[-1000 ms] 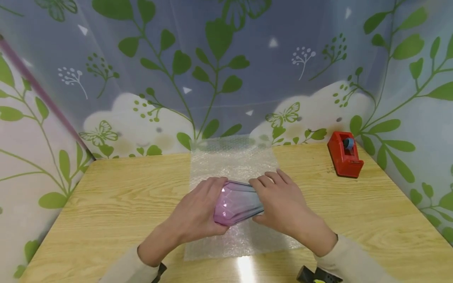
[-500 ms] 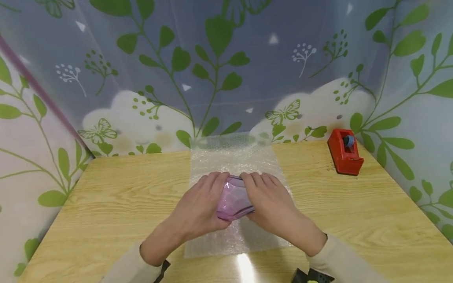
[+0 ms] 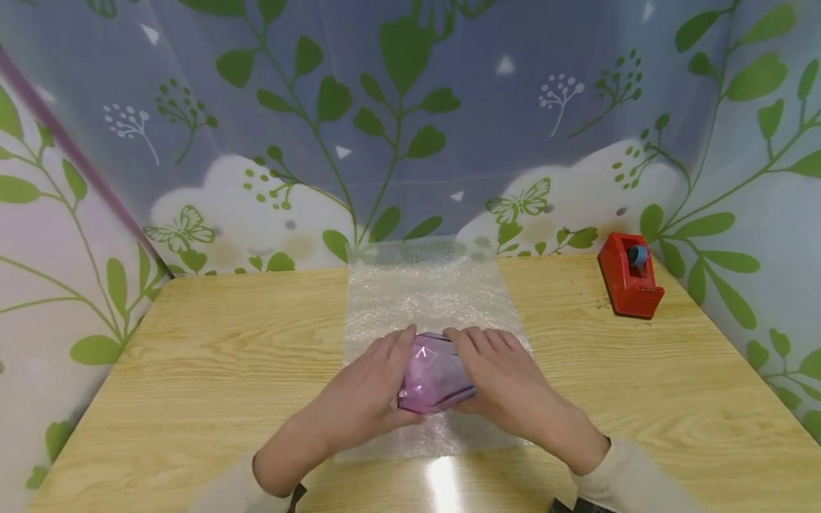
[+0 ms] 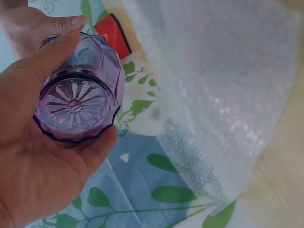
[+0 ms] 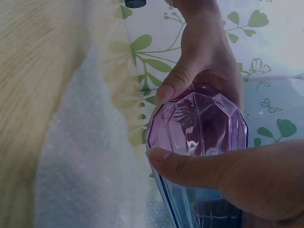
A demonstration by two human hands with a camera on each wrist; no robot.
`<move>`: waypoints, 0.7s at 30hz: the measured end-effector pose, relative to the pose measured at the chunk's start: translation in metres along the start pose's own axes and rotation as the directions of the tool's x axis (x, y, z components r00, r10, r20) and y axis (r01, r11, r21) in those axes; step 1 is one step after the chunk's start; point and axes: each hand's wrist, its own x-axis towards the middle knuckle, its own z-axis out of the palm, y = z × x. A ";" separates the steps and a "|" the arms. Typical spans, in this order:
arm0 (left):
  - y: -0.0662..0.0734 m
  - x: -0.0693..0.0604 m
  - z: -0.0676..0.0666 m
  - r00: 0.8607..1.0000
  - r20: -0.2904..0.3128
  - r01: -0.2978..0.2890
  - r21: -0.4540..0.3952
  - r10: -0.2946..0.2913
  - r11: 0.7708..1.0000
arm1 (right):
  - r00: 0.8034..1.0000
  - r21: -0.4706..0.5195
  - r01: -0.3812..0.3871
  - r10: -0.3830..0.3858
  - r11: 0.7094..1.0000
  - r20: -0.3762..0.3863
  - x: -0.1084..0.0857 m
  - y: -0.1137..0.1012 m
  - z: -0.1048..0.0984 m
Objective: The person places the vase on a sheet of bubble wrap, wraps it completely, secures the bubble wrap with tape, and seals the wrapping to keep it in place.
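A faceted glass vase (image 3: 436, 374), pink at one end and blue at the other, lies sideways between both hands. My left hand (image 3: 365, 385) grips its pink end; the round base with a radiating pattern faces the left wrist view. Fingers and thumb of my right hand (image 3: 509, 377) wrap the blue end, which is mostly hidden in the head view. In the right wrist view the right thumb (image 5: 190, 168) lies across the vase's side. Beneath the vase is a sheet of bubble wrap (image 3: 430, 292) on the wooden table; whether the vase touches it I cannot tell.
A red tape dispenser (image 3: 631, 276) with a small blue roll stands at the table's back right. Leaf-patterned cloth (image 3: 410, 142) walls in the back and both sides. The bubble wrap's far edge leans up against the back cloth.
The right hand has slid left along the vase, covering more of its blue part. Both hands dip slightly in the last half second. The head view has shifted a little.
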 end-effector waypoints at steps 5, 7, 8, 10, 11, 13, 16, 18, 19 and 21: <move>0.002 -0.005 0.011 1.000 0.003 0.001 0.049 -0.001 0.999 | 0.999 0.008 -0.014 0.014 1.000 0.029 -0.007 -0.002 0.010; 0.002 -0.008 0.015 1.000 0.013 -0.005 0.066 0.004 0.998 | 0.999 0.008 -0.020 0.019 1.000 0.046 -0.010 -0.003 0.013; 0.002 -0.009 0.017 1.000 0.021 -0.002 0.073 0.001 0.997 | 0.998 0.010 -0.022 0.022 1.000 0.055 -0.012 -0.004 0.015; 0.003 -0.011 0.020 0.999 0.032 -0.006 0.087 0.003 0.996 | 0.997 0.016 -0.030 0.029 0.999 0.076 -0.015 -0.005 0.019; 0.004 -0.013 0.021 0.999 0.036 -0.005 0.099 0.002 0.995 | 0.996 0.019 -0.035 0.033 0.999 0.087 -0.016 -0.005 0.020; 0.005 -0.015 0.024 0.999 0.044 0.000 0.121 -0.005 0.993 | 0.993 0.032 -0.049 0.045 0.998 0.109 -0.019 -0.006 0.023; 0.007 -0.018 0.028 0.999 0.052 0.000 0.165 -0.009 0.986 | 0.990 0.045 -0.065 0.059 0.997 0.128 -0.022 -0.007 0.026; 0.009 -0.020 0.031 0.998 0.056 0.002 0.188 -0.012 0.982 | 0.990 0.050 -0.065 0.058 0.997 0.128 -0.025 -0.007 0.028; 0.009 -0.020 0.032 0.998 0.056 0.001 0.196 -0.012 0.981 | 0.991 0.050 -0.062 0.055 0.997 0.124 -0.026 -0.007 0.029; 0.011 -0.022 0.034 0.998 0.057 0.002 0.208 -0.014 0.978 | 0.993 0.053 -0.050 0.044 0.997 0.113 -0.028 -0.007 0.031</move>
